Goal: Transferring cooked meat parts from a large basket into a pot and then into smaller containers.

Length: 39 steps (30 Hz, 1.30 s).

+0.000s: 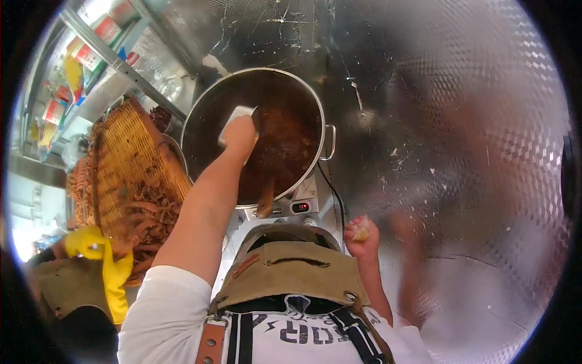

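A large metal stockpot [322, 136] of dark brown liquid stands in front of me on an electric cooker [309, 193] with a lit red display. My left hand [242, 133] reaches over the pot and grips a white object [237, 119], seemingly a container or cloth; a thin edge beside it is too unclear to name. A wooden handle [267, 200] leans out over the pot's near rim. At my right side, below the pot handle [333, 142], my right hand [363, 239] is closed around a small pale, crumpled piece [360, 227] that I cannot identify.
On the left a woven bamboo tray [132, 150] holds brown food pieces [148, 214]. A co-worker's yellow gloves [116, 273] are beside it. Metal shelving with packages [91, 52] stands at the upper left. A scuffed metal wall [386, 136] rises at the right, near a black cable [337, 195].
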### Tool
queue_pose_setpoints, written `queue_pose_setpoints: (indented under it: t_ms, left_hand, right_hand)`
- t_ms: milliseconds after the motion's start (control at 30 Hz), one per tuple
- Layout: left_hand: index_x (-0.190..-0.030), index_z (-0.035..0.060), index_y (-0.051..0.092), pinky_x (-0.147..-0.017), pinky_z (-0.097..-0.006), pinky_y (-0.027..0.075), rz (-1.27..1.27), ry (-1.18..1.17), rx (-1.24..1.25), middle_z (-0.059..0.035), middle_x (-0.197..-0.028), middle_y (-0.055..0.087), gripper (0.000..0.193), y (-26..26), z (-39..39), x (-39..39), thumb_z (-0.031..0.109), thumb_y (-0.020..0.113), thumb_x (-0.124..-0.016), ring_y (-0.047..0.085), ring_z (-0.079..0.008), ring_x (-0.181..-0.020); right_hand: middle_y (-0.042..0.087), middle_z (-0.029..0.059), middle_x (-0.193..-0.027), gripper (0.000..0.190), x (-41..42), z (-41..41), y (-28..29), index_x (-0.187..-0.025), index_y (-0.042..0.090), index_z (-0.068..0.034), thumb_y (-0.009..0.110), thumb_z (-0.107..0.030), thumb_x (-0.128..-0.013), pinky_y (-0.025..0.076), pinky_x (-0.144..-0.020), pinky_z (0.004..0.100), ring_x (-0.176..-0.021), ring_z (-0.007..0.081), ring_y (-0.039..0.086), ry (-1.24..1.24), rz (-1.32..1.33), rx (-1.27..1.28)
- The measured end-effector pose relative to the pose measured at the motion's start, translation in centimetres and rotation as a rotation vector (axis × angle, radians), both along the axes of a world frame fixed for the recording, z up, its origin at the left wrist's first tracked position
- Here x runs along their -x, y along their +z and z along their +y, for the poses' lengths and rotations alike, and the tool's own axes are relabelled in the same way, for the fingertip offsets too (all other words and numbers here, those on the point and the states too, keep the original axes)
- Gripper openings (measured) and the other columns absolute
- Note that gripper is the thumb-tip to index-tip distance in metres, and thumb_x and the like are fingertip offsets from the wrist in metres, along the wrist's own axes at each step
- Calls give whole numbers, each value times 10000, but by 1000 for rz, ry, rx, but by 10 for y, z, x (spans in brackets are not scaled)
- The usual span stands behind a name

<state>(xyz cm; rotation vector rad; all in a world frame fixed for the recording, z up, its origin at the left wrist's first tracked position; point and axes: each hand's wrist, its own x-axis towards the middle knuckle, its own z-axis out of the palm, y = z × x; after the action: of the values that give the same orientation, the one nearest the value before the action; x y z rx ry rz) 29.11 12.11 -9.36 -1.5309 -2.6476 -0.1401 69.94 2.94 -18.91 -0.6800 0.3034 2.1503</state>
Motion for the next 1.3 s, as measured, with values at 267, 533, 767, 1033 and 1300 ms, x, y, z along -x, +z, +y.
queue_pose_setpoints:
  t_ms: [267, 533, 767, 1033, 1300]
  left_hand:
    - [-975, 43, 626, -782, -462, 488, -349, 433, -228, -205, -964, 643, 246, -54, -11, 12, 200, 549, -801, 612, -389, -912]
    - [-979, 46, 640, -791, -439, 484, -574, 758, -510, -200, -961, 647, 250, -116, -6, 26, 119, 567, -751, 613, -382, -908]
    - [-1021, -43, 632, -728, -352, 502, -1162, 1128, -1061, -156, -998, 657, 311, -103, -23, -4, 12, 486, -753, 642, -231, -871]
    - [-952, -17, 549, -600, -366, 476, -1451, 922, -1286, -120, -875, 582, 302, -81, -57, -10, -44, 506, -655, 599, -228, -737]
    - [-782, 67, 459, -528, -356, 443, -1920, 804, -1381, -63, -756, 458, 258, -82, -68, -1, -59, 502, -561, 503, -224, -634]
  right_hand:
    - [502, 47, -690, 102, 4, -8, 15, -762, 523, -75, 551, -174, -762, 403, -481, 306, -622, 208, 496, 6, -99, 129]
    - [523, 57, -712, 112, -15, -29, 20, -789, 553, -77, 550, -189, -784, 397, -482, 309, -633, 207, 491, -1, -210, 142]
    - [522, 58, -717, 113, -11, -12, 14, -777, 547, -78, 549, -190, -792, 409, -482, 313, -626, 210, 489, 28, -151, 128]
    - [537, 50, -735, 123, 25, 18, 30, -801, 549, -97, 519, -214, -826, 417, -494, 307, -629, 208, 488, 140, -81, -54]
    - [538, 42, -737, 153, 25, 14, 38, -793, 553, -98, 517, -239, -838, 423, -504, 318, -656, 209, 503, 196, -71, -78]
